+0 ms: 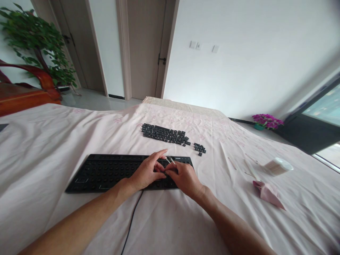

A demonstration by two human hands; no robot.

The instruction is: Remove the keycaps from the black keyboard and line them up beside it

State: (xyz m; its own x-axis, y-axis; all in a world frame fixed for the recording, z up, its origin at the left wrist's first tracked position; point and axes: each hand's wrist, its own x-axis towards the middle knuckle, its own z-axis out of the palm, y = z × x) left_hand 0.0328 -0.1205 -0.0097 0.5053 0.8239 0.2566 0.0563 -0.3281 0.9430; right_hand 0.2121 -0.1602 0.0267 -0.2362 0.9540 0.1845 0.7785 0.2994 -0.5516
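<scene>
A black keyboard (111,172) lies on the cloth with most of its keycaps off, bare switch stems showing. Over its right part, my right hand (186,177) pinches a wire keycap puller (170,160), whose thin metal loops point up and away. My left hand (147,170) meets it there, thumb and fingers drawn together at the right fingertips, index finger stretched beside the wires. Something small and dark sits between the fingertips, too hidden to name. Beyond the keyboard, loose black keycaps (164,134) lie in rows, with a smaller group of keycaps (199,147) to their right.
A pale patterned cloth (106,226) covers the surface. On the right are a clear tub of cotton swabs (277,166), several loose swabs (251,169) and a crumpled pink cloth (268,194). The keyboard's cable (131,219) runs toward me between my arms.
</scene>
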